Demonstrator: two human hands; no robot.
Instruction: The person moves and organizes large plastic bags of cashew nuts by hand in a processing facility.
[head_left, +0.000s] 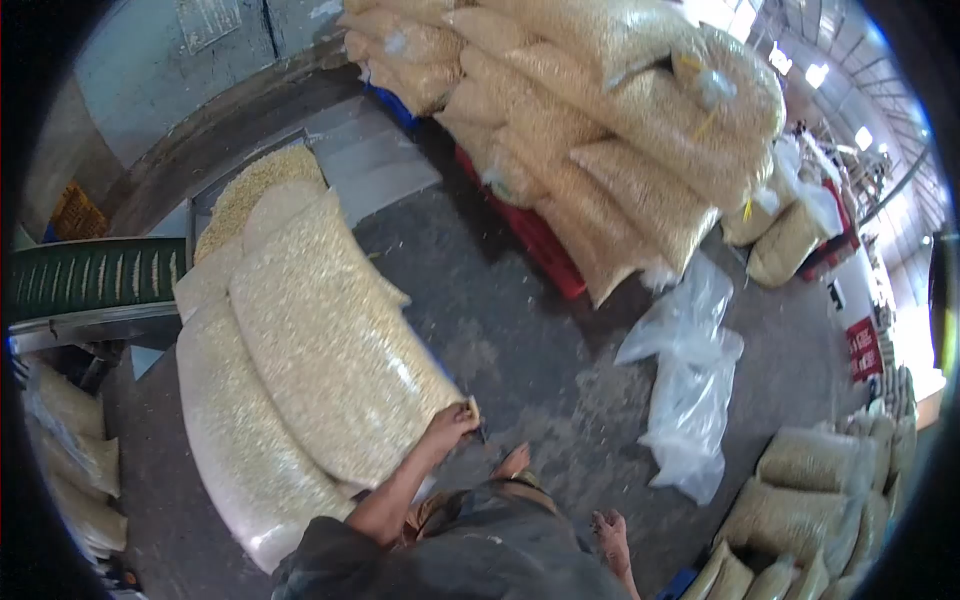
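Note:
My left hand (449,425) is closed at the lower right end of a large clear plastic sack of pale kernels (320,330). A small tan piece (473,407) sticks out at its fingers, with a thin dark part below; I cannot tell what it is. Another full sack (235,430) lies against the first on its left. Beyond them, loose pale kernels (265,185) are heaped in a metal-edged tray. My right hand is out of view.
A tall stack of filled sacks (560,120) stands ahead on a red pallet (530,235). Crumpled clear plastic (690,390) lies on the floor to the right. A green ribbed conveyor (95,278) is at left; more sacks (800,510) are at lower right. My bare feet (612,535) are below.

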